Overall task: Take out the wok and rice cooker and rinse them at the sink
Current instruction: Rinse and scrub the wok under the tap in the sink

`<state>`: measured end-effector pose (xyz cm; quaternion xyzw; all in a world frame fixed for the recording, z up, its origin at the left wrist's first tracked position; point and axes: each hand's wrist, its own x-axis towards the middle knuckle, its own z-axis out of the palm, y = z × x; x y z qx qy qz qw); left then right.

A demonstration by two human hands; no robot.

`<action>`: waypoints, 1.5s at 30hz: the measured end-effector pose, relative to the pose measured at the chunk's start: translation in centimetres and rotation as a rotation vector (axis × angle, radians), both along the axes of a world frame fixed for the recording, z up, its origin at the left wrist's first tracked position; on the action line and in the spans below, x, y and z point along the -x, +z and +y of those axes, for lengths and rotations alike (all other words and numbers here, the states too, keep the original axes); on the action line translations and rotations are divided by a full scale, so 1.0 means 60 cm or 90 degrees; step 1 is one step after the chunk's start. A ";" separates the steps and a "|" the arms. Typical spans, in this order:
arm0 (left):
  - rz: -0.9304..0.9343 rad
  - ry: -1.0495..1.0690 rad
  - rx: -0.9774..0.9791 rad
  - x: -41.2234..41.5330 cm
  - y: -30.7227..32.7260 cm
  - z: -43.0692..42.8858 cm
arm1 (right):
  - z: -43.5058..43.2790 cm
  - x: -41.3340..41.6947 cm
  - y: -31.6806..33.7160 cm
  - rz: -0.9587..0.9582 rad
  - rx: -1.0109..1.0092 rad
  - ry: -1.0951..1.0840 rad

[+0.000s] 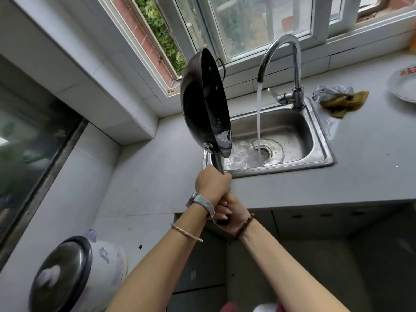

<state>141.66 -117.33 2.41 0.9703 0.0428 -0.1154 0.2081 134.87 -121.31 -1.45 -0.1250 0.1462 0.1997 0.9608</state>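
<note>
Two bare forearms rise from the 6 o'clock edge; a pink and white blur between them is too cropped to identify. Grey flat countertop (371, 165) fills the middle, with a white-framed window (247, 23) at 12 o'clock. Set into the counter at 2 o'clock of the hands is the rectangular stainless-steel sink (320, 136), its left rim partly hidden behind the black round metal wok (204, 104). That wok stands almost on edge in the air over the sink's left rim, hollow facing right, wet patches low inside. Its long handle is mostly covered by the grip. At 7 o'clock the white flower-printed rice cooker (108, 262) with a dark lid sits on the counter, cut by the frame. A curved chrome tap (297, 64) pours a water stream (258, 122) onto the drain, clear of the wok. At 3 o'clock lie a mustard crumpled cloth (344, 102) and a half-cropped pale plate (403, 86). The left hand (212, 183) is wrapped round the handle nearer the pan. The right hand (234, 213) is clamped on its end just below.
</note>
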 end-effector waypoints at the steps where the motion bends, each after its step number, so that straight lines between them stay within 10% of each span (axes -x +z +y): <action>1: 0.001 -0.005 -0.002 0.003 0.000 0.000 | -0.001 0.004 0.001 0.002 0.002 -0.001; 23: 0.292 0.089 0.335 0.075 -0.028 -0.073 | -0.086 0.077 0.025 0.147 0.363 0.006; 45: 0.321 0.100 0.398 0.086 0.012 -0.031 | -0.060 0.088 0.084 0.154 0.360 0.064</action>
